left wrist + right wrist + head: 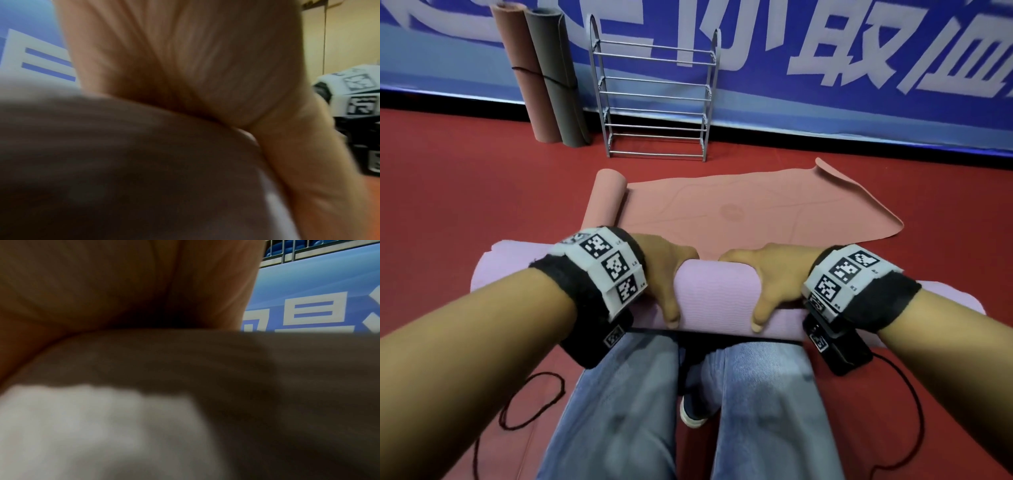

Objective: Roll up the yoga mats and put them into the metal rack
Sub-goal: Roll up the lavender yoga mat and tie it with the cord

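A lilac yoga mat (717,294), rolled into a thick tube, lies across the floor just in front of my knees. My left hand (666,274) and right hand (767,277) both grip it from above, fingers curled over the far side and thumbs on the near side. Both wrist views are blurred close-ups of the palm (185,65) pressed on the roll (185,363). Beyond it a salmon-pink mat (756,205) lies half unrolled, with its rolled end (606,198) at the left. The empty metal rack (654,96) stands against the blue banner.
Two rolled mats, one pink (520,68) and one grey (556,78), lean against the banner left of the rack. The floor (465,192) is red. A dark cord (534,401) trails on the floor by my left leg, another by my right.
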Available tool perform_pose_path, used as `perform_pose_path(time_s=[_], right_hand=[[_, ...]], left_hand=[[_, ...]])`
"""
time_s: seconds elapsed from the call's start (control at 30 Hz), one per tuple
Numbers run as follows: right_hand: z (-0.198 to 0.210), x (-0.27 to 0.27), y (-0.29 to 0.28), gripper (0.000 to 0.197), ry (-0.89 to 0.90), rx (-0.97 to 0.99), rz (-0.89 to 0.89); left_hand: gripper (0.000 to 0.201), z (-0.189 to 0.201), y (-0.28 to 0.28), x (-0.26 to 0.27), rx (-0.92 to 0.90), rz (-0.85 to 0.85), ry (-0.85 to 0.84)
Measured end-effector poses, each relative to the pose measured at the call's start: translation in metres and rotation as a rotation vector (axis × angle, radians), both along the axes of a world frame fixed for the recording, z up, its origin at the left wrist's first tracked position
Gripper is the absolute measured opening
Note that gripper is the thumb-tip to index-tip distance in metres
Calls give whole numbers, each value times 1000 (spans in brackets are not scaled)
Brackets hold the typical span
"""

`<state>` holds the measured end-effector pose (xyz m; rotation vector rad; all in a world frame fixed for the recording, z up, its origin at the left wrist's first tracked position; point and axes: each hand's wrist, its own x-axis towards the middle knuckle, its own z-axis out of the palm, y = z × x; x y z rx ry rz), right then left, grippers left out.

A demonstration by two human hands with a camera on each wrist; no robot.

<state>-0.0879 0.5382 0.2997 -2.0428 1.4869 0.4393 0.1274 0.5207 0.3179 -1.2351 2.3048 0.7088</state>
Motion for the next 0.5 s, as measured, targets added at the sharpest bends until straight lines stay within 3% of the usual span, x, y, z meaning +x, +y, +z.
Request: perform_pose_path(time_s=[0.13, 0.27, 0.5], right_hand=[[-2, 2, -11, 97, -45, 90, -84], [-4, 7, -14, 99, -35, 160, -122], [-12, 9, -12, 125, -44, 135, -168]], left_hand=[[110, -16, 12, -4, -314, -73, -147], [122, -24, 13, -8, -266, 9, -144], [112, -29, -4, -10, -194, 43, -115]])
